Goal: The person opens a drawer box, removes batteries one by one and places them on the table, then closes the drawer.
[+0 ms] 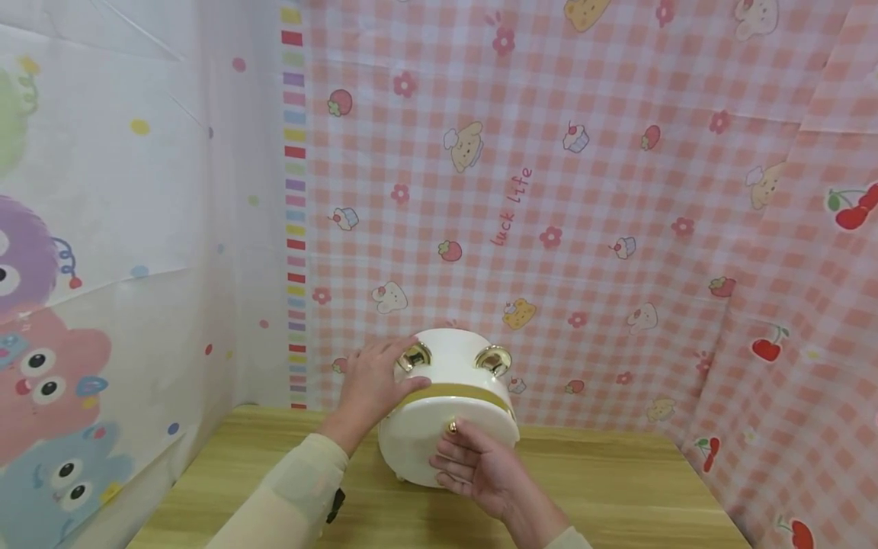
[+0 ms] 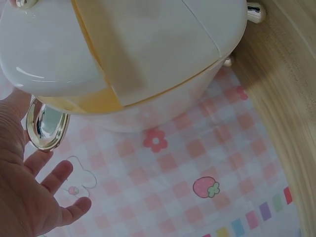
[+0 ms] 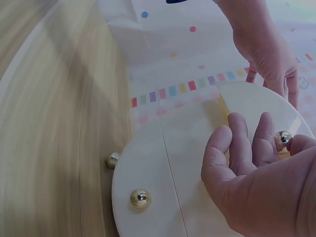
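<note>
White box [image 1: 439,415] on wood-grain table [image 1: 617,488]. My left hand [image 1: 373,381] has fingers spread at its gold ring [image 2: 49,126]; right hand [image 1: 490,469] pinches the gold knob [image 3: 282,137]. Probably light, stiff, slick plastic; I'd brace the sides, grip only that knob.
</note>
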Tool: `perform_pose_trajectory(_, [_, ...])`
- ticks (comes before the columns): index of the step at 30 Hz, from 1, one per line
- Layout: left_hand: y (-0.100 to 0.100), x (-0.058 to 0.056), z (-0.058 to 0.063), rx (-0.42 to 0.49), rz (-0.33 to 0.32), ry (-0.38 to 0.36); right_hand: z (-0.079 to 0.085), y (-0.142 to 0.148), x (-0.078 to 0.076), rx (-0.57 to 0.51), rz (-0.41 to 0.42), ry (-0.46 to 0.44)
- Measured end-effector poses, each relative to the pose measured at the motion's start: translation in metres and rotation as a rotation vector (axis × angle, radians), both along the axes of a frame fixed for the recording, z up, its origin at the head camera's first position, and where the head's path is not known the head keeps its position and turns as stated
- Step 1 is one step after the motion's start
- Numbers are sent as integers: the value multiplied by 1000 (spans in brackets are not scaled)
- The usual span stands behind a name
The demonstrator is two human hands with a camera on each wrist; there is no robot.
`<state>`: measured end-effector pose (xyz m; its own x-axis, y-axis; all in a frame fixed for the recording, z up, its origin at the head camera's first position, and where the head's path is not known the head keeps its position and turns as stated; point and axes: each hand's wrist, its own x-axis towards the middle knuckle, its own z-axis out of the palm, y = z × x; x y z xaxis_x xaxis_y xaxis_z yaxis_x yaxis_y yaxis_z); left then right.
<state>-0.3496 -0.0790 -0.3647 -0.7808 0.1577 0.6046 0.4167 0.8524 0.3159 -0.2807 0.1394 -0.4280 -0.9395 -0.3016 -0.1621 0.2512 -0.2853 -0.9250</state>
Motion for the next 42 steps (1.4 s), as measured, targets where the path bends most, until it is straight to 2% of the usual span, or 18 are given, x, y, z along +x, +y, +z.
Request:
perform_pose_trajectory(10, [2, 1, 1, 25, -2, 6, 0, 0, 4, -35, -15, -11])
perform_pose_trajectory(20, [2, 4, 1, 21, -4, 14, -2, 1, 8, -51, 4, -17])
perform_pose_trajectory(29, [1, 2, 1, 20, -4, 13, -3, 0, 11, -46, -2, -11])
perform_pose_trajectory(42, [1, 1, -2, 14, 5, 16, -4, 2, 19, -58, 39, -22])
